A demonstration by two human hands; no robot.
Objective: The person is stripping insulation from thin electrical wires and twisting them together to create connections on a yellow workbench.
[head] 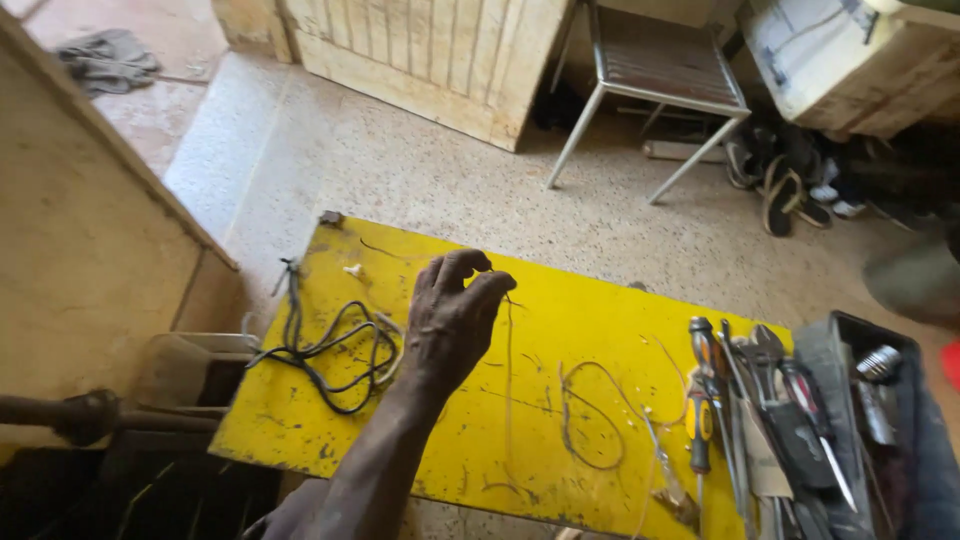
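1. One hand (452, 320) in view, raised over the yellow table (480, 450). The forearm comes up from the near edge, low and left of centre. Which hand it is cannot be settled with certainty; by the thumb side and the arm's line I log it as the left. The other hand is out of frame.

2. Hand state: fingers curled in, thumb and forefinger tips pinched together at the top, remaining fingers loosely folded. Not a fist, not spread. The pinch holds the upper end of a thin wire (508, 370).

3. The thin wire hangs straight down from the pinch to the table top, just right of the hand. Judgement: it is held high so the strand hangs free of the other loose wire.

4. Wrist is cocked back, back of the hand toward the camera, elbow low; the forearm rises steeply from the near table edge.

5. Left of the hand, on the table: a coil of black cable (330, 355), one end trailing over the far-left edge.

6. Right of the hand, flat on the table: a loose loop of thin wire (590, 420).

7. At the table's right end: screwdrivers (702, 400), pliers and other hand tools laid side by side, handles away from the camera, probably for easy reach. Beyond them, a dark toolbox (880, 400) with metal parts.

8. Beyond the table on the speckled floor: a metal-framed chair (660, 75), sandals (785, 195) and wooden boards.
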